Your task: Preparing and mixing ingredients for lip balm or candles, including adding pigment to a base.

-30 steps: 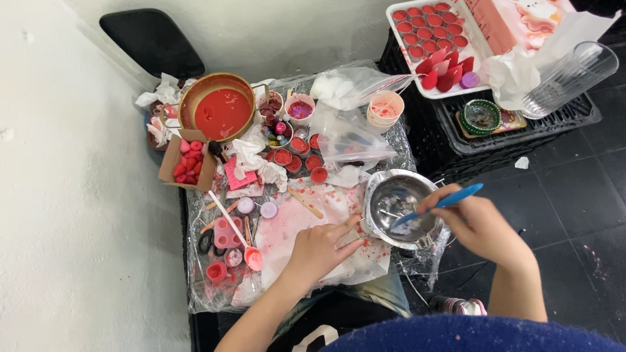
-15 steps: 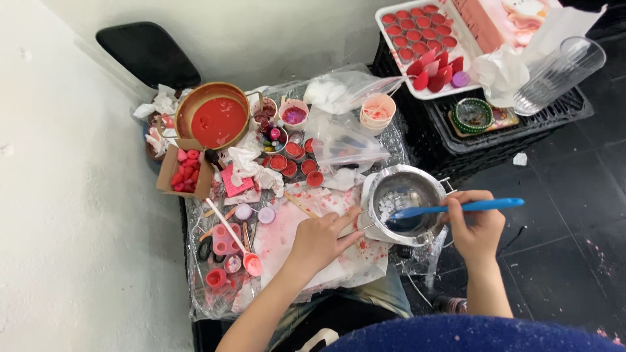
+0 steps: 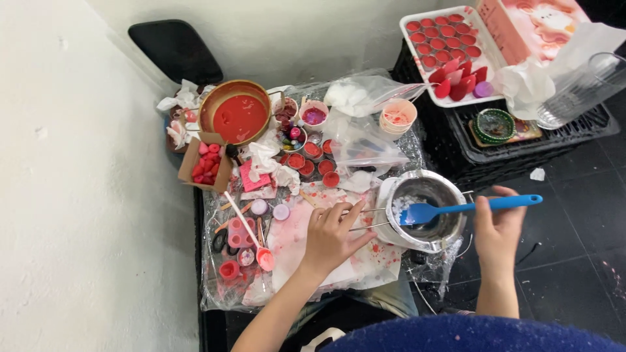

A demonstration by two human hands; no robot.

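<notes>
Overhead, from the head camera: right hand [image 3: 497,228] closed around the handle of a blue spatula [image 3: 456,208], blade lying inside a metal pot [image 3: 427,212] at the right edge of the surface [image 3: 306,248]. Whitish flakes visible against the pot's inner wall, left of the blade. Left hand [image 3: 332,238] resting on a stained white sheet [image 3: 293,241], fingertips pinching the pot's thin wire handle [image 3: 365,218], which sticks out leftward from the pot. Surface wrapped in clear plastic and crowded: round pan of red liquid [image 3: 238,117] at the far left corner, small cardboard box of red pieces [image 3: 205,168] just beside it, cluster of small red-filled cups [image 3: 313,163] near the middle, pink spoon [image 3: 251,238] lying near the left hand. Off to the right, black crate [image 3: 521,146] carrying a white tray of red-filled cups [image 3: 447,45] and a clear glass [image 3: 580,88], well apart from both hands.
</notes>
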